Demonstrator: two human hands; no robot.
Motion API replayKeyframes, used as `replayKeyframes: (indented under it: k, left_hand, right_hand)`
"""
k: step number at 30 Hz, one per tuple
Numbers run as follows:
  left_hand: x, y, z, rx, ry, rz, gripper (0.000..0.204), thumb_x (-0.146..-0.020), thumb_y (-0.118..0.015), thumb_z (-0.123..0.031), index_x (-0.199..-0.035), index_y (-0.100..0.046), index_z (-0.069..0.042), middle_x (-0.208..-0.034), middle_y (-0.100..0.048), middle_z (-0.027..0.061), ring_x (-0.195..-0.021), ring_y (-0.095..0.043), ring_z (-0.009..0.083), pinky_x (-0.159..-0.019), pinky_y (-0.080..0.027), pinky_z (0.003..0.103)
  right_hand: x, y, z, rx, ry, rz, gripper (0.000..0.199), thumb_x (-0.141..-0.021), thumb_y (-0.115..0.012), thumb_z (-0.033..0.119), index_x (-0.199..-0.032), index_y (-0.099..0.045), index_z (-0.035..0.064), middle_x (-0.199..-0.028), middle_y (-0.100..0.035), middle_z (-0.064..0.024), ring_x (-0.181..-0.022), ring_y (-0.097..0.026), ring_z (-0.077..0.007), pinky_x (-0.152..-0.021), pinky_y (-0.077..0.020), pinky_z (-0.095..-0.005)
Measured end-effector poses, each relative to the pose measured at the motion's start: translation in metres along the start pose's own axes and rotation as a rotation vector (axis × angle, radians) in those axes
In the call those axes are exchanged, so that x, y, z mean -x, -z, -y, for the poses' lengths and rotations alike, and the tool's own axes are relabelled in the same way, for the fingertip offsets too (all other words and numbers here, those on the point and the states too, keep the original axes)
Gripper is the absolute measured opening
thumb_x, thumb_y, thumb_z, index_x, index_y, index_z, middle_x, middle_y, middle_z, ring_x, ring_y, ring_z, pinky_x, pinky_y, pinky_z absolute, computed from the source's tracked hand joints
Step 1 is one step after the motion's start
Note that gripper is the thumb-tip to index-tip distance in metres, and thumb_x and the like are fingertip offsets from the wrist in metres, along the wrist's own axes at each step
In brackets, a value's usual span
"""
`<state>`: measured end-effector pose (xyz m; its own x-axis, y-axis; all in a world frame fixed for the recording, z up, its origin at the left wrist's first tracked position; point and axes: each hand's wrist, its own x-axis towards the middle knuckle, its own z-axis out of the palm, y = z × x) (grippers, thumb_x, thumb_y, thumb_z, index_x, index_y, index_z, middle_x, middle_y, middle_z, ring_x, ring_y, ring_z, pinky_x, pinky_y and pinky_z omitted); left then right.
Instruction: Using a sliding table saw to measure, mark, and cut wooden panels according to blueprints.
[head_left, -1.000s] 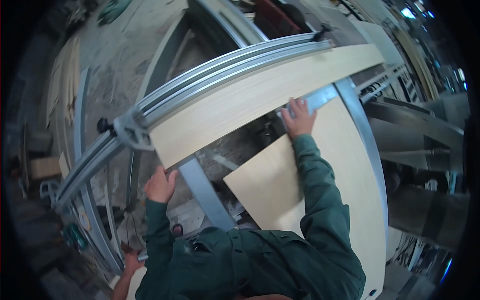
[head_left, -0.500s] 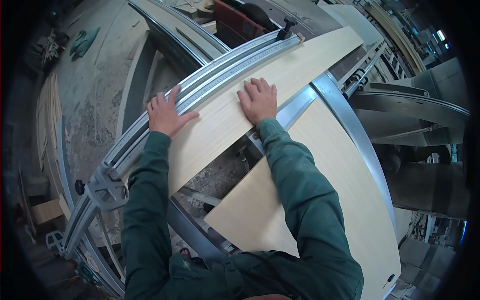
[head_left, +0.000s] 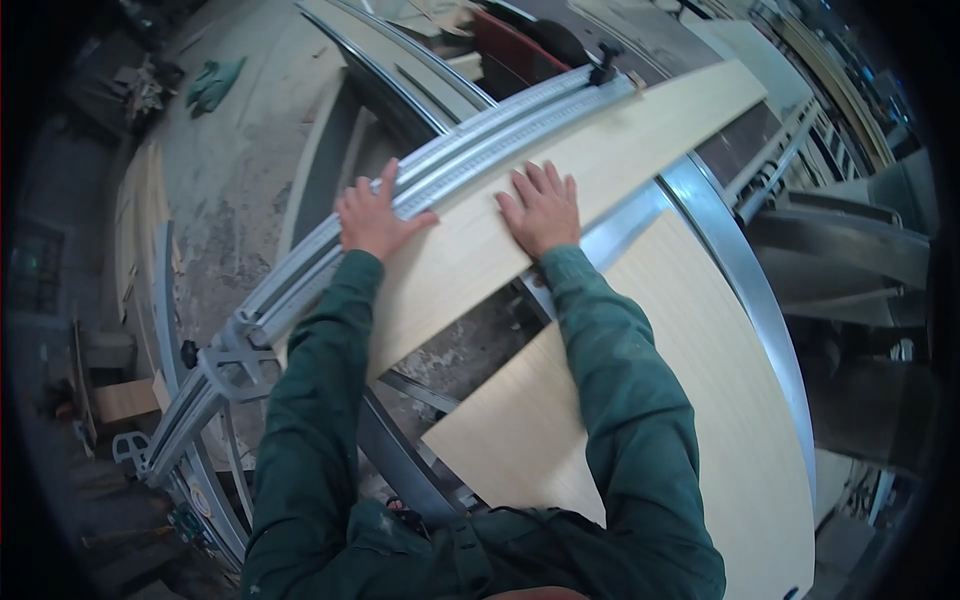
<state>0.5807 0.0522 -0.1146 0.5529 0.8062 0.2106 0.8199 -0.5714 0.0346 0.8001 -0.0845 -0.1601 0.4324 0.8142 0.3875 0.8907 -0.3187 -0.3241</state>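
A long pale wood board (head_left: 480, 240) lies slantwise, its far-left edge along a silver metal fence (head_left: 470, 155) with a measuring scale. My left hand (head_left: 380, 222) straddles this edge, fingers spread over the fence and thumb out on the board. Flat on the board to the right lies my right hand (head_left: 545, 212), fingers stretched out and pointing away. Neither hand grips anything. Below my right forearm is a second, larger pale wood panel (head_left: 690, 340), separated from the board by a gap.
A black knob (head_left: 604, 60) tops the fence's far end; a grey bracket (head_left: 238, 358) sits at its near end. A shiny metal strip (head_left: 745, 255) borders the larger panel. Beyond the fence stands a red machine part (head_left: 515, 48). Green cloth (head_left: 214, 85) lies on the floor.
The whole view has shifted, so things appear further right. My left hand seems slightly further up along the fence; my right hand stays flat on the board.
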Motion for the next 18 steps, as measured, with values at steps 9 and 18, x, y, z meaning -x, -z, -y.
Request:
replayKeyframes:
  k: [9, 18]
  left_hand:
    - [0.039, 0.046, 0.047, 0.111, -0.026, -0.041, 0.109, -0.063, -0.071, -0.079, -0.151, -0.039, -0.023, -0.118, -0.052, 0.0176, -0.107, -0.048, 0.0331, -0.095, -0.035, 0.045]
    - [0.042, 0.024, 0.061, 0.119, -0.011, -0.094, 0.099, -0.071, -0.067, -0.076, -0.149, -0.042, -0.021, -0.114, -0.051, 0.0178, -0.103, -0.049, 0.0342, -0.092, -0.035, 0.045]
  right_hand:
    - [0.03, 0.027, 0.065, -0.001, -0.004, -0.028, 0.049, -0.092, -0.059, 0.047, -0.128, -0.065, 0.0129, -0.141, -0.055, -0.0097, -0.139, -0.041, -0.0325, -0.115, -0.0248, -0.0563]
    - [0.029, 0.004, 0.069, 0.023, -0.018, 0.006, 0.047, -0.095, -0.055, 0.043, -0.131, -0.062, 0.0129, -0.144, -0.052, -0.0108, -0.141, -0.039, -0.0315, -0.117, -0.0228, -0.0557]
